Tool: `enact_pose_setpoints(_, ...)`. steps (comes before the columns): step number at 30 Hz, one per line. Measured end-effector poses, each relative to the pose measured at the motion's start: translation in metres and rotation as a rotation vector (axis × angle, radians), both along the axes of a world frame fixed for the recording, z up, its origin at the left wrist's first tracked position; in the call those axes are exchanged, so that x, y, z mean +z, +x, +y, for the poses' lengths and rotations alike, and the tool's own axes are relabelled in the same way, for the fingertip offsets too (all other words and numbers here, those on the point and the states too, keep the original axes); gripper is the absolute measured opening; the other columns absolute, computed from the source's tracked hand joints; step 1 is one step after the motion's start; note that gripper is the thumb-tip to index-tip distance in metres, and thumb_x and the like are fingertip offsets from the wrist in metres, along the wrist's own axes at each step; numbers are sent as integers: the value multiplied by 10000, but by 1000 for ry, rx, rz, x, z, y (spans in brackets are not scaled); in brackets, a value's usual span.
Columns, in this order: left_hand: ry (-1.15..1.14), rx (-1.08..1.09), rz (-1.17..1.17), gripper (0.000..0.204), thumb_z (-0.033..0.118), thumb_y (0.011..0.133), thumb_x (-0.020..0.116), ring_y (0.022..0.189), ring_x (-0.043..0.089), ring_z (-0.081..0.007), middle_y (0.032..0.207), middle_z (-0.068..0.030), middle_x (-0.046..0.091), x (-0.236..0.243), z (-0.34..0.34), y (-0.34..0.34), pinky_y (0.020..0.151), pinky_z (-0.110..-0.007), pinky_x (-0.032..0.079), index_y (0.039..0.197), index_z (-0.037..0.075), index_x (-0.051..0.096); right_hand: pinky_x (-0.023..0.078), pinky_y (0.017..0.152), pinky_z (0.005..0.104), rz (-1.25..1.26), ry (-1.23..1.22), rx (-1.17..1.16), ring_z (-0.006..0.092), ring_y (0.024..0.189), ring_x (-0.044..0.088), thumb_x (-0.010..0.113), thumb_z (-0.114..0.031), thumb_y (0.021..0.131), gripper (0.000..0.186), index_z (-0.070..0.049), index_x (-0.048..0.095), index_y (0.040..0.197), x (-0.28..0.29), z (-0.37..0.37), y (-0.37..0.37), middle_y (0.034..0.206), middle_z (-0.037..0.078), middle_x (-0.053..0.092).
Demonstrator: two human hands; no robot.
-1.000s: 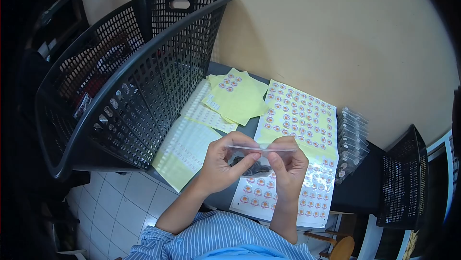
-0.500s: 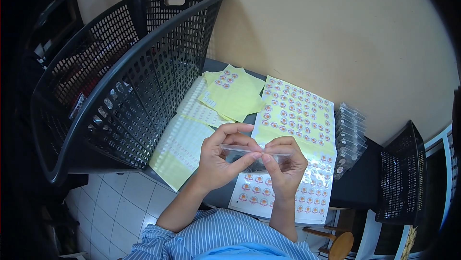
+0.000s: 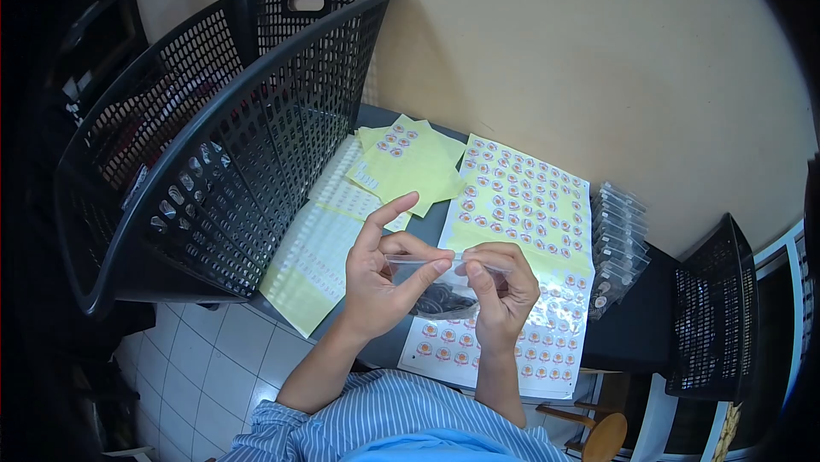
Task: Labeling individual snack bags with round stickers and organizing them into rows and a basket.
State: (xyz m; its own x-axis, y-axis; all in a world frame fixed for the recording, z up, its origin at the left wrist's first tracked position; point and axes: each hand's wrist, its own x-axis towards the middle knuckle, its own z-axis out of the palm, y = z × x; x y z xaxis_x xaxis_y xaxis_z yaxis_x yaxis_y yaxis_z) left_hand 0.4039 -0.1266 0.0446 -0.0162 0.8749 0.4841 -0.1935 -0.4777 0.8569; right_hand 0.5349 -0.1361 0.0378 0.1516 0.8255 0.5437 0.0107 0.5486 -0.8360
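A small clear plastic zip bag (image 3: 440, 298) with dark items in its bottom hangs in front of me, above the table. Its top edge is pinched by both hands close together near the middle. My left hand (image 3: 380, 278) grips with thumb and a finger, its index finger lifted away. My right hand (image 3: 502, 287) closes thumb and fingers on the same edge. What the dark items are I cannot make out. Beneath and beyond my right hand lies a large sheet of round stickers (image 3: 528, 197); smaller yellow sticker sheets (image 3: 418, 167) overlap to its left.
A tall black plastic basket (image 3: 256, 112) stands at the left. A row of filled clear bags (image 3: 619, 244) lies right of the sticker sheet. Further right is another black basket (image 3: 716, 317). A wooden stool (image 3: 605, 438) is at lower right, and the wall rises behind the table.
My left index finger has lifted off the bag's edge and points up. The bag has tilted, so more of its dark contents shows. Both hands stay on its top edge.
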Motion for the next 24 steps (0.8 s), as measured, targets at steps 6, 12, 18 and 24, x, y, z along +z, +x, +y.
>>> enact_pose_setpoints(6, -39, -56, -26, 676, -46, 745, 596, 790, 624, -168, 795, -129, 636, 1, -1, -4, 775, -265, 477, 1292, -40, 200, 431, 536, 215, 21, 4, 20, 141, 632, 569, 509, -62, 819, 155, 48, 619, 820, 5, 1, 1, 815, 129, 580)
enact_pose_setpoints(12, -62, -147, -103, 638, -31, 833, 474, 841, 618, -222, 884, -182, 621, 1, 1, -8, 779, -293, 479, 1336, -12, 82, 419, 490, 215, 10, 10, 4, 144, 605, 568, 438, -92, 850, 235, 62, 607, 800, 5, 4, 0, 802, 130, 576)
enact_pose_setpoints(18, -60, -198, -83, 576, 47, 896, 362, 856, 613, -257, 957, -221, 592, -2, 1, -12, 798, -319, 469, 1353, 24, 11, 420, 483, 224, 39, -10, 14, 156, 590, 568, 404, -118, 863, 281, 65, 596, 770, 2, 6, -1, 794, 139, 574)
enact_pose_setpoints(24, -57, -216, -65, 562, 88, 915, 297, 879, 606, -290, 987, -236, 578, -4, 0, -18, 823, -349, 454, 1354, 47, -51, 421, 488, 232, 31, -34, 37, 163, 590, 568, 387, -130, 868, 304, 70, 593, 767, 1, 7, -2, 789, 138, 569)
